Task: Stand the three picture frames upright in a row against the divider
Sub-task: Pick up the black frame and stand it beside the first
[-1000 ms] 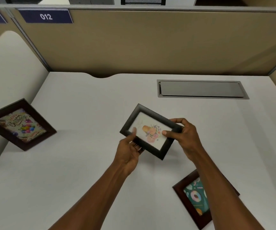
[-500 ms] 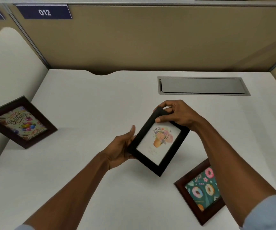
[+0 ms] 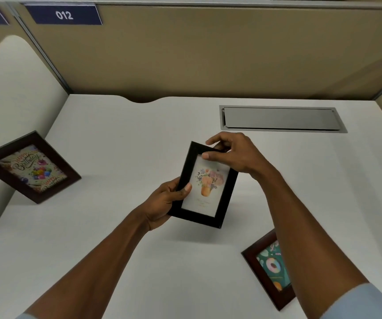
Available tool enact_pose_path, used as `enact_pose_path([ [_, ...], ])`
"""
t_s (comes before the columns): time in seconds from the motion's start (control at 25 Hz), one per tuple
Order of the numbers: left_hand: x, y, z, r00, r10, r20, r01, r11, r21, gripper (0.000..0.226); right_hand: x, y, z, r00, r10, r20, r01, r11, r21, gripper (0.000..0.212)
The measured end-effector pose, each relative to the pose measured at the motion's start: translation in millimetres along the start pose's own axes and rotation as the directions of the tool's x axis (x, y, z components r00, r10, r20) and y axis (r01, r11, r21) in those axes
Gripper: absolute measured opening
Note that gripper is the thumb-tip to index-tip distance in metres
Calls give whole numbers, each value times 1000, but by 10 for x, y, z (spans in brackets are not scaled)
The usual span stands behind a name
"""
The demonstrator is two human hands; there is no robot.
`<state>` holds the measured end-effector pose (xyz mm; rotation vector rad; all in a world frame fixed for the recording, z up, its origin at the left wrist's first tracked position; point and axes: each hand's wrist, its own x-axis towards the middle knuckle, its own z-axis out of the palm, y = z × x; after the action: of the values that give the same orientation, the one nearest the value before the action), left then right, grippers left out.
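Note:
A black frame with a flower picture (image 3: 208, 187) is held above the middle of the white desk (image 3: 121, 146), nearly in portrait position, its picture facing me. My left hand (image 3: 164, 201) grips its lower left edge and my right hand (image 3: 233, 153) pinches its top edge. A dark brown birthday frame (image 3: 30, 168) lies flat at the desk's left edge, partly overhanging it. A brown frame with a doughnut picture (image 3: 269, 268) lies flat at the lower right, half hidden by my right forearm. The tan divider (image 3: 208, 56) stands along the desk's far edge.
A grey cable hatch (image 3: 282, 118) is set into the desk near the divider at the right. A curved notch (image 3: 145, 100) cuts the desk's far edge. Another white desk (image 3: 8, 93) lies to the left behind a side panel. A blue 012 label (image 3: 63, 14) sits on the divider.
The black frame has been turned from landscape to nearly portrait in both hands. My right hand went from its right end to its top edge; my left hand now grips the lower left.

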<state>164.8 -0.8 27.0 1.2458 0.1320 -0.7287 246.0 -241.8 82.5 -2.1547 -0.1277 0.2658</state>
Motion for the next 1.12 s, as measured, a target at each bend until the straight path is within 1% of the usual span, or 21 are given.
enact_pose_path([
  [0.08,-15,40,-16,999,32,-39,-33,999,-39,52,-117,146,39,981,76,-178,-47,986,160,56],
  [0.12,-19,61,-24,997,47,-60,-50,997,-64,52,-181,208,77,964,135,-231,-66,957,283,61],
  [0.16,-20,77,-31,995,58,-81,-65,994,-90,50,-250,257,131,952,199,-235,-93,913,396,64],
  [0.24,-21,96,-41,992,68,-105,-81,989,-120,46,-376,328,292,954,268,-136,-159,835,527,64],
  [0.32,-19,80,-57,992,69,-111,-82,989,-120,44,-488,339,481,970,243,-31,-176,782,598,55],
  [0.4,-19,46,-65,992,68,-104,-80,990,-118,44,-532,340,639,982,189,-11,-136,743,655,49],
  [0.52,-37,-3,-109,993,69,-100,-82,989,-123,44,-507,331,734,988,152,-12,-94,673,734,48],
  [0.56,-45,-9,-142,992,76,-100,-87,991,-102,43,-486,341,744,989,147,-1,-96,648,755,46],
  [0.64,-43,-34,-233,989,105,-103,-104,994,12,40,-449,365,757,989,141,45,-121,601,790,44],
  [0.68,-43,-56,-284,988,118,-101,-110,991,78,40,-431,381,771,989,129,69,-133,594,793,44],
  [0.76,-42,-105,-373,985,119,-122,-99,982,161,40,-386,416,821,991,96,98,-137,623,770,48],
  [0.92,-55,-222,-478,976,142,-163,-100,965,241,43,-306,459,894,989,53,140,-139,665,734,47],
  [1.04,-88,-285,-559,973,135,-189,-78,956,281,42,-261,474,944,989,10,147,-107,735,669,47],
  [1.12,-103,-277,-593,970,128,-207,-52,940,337,41,-241,493,977,987,1,158,-101,770,630,43],
])
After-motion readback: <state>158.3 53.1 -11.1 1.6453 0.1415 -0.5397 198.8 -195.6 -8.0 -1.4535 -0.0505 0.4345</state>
